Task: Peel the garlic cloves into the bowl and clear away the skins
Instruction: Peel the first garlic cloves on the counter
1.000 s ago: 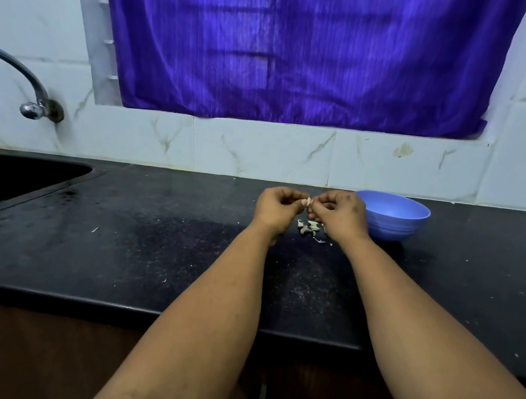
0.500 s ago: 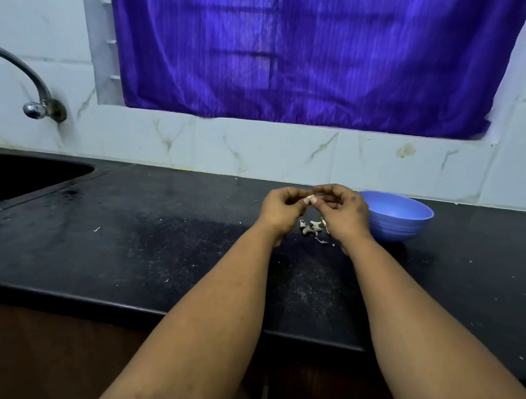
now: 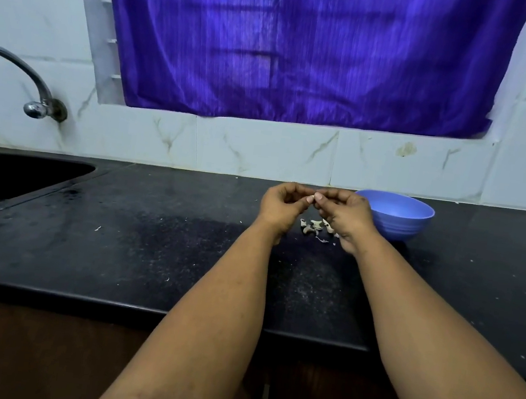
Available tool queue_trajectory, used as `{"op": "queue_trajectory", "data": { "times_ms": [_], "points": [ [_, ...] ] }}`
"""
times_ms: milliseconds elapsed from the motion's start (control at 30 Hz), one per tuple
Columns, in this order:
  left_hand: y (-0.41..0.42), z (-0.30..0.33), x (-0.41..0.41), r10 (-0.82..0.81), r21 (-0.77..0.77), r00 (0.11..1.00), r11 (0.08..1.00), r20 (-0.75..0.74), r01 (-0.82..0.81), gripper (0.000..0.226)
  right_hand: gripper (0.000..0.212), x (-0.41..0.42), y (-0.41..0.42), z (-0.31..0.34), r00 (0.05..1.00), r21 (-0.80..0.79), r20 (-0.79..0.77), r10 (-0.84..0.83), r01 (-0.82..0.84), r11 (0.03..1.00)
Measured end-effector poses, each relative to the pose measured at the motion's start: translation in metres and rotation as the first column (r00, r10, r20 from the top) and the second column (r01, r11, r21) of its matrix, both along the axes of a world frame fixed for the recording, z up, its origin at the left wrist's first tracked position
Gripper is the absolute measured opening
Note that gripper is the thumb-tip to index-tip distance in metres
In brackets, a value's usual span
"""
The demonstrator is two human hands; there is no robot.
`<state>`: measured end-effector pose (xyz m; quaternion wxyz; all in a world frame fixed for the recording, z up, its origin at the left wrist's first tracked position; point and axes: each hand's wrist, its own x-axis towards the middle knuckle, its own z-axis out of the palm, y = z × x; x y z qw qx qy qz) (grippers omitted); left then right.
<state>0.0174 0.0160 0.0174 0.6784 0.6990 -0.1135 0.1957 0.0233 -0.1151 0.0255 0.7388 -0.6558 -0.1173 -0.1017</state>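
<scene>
Peeling is the step in hand. Both hands are raised just above the black worktop [image 3: 149, 251], fingertips meeting over a small pale garlic clove [image 3: 310, 199]. The left hand [image 3: 282, 203] has its fingers curled and pinches the clove from its side; the right hand [image 3: 344, 214] also has curled fingers, with thumb and forefinger nipped on the clove's other end, apparently picking at the skin (the clove is too small to say how much skin is left on it).

Below the hands, a little heap of loose skins [image 3: 314, 227] lies on the worktop, partly hidden behind the right hand. The blue bowl [image 3: 398, 216] stands just beside the right hand, on its far side, near the wall tiles. Its inside cannot be seen from this angle, so how many peeled cloves it holds cannot be told. No other unpeeled cloves can be made out on the worktop, though some may be mixed in with the heap.

My judgement: the task is mid-way at least, with skins already shed and clearing not yet begun. The next move calls for a firm hold by the left hand while the right strips the last skin off, then a short reach to the right to drop the bare clove into the bowl. The skins are light and scattered, so gathering them will need a sweeping, cupped hand.
</scene>
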Motion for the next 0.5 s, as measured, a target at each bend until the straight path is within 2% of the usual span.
{"op": "queue_trajectory", "data": {
  "times_ms": [167,333,500],
  "points": [
    [-0.0007,-0.0002,0.0009,0.054,0.058,0.998,0.997,0.021,-0.055,0.009,0.011,0.0008,0.0001,-0.0019,0.999,0.053,-0.041,0.011,-0.009,0.999],
    [0.0010,-0.0009,0.0029,0.101,0.107,0.994,0.989,0.047,-0.106,0.006,0.012,0.0018,0.0012,-0.0023,0.999,-0.014,0.016,-0.051,0.051,0.999],
    [-0.0002,-0.0013,0.0033,0.131,0.094,0.990,0.986,0.054,-0.136,0.010,0.012,0.0035,0.0021,-0.0014,0.990,-0.057,0.070,-0.119,0.123,0.991]
  ]
}}
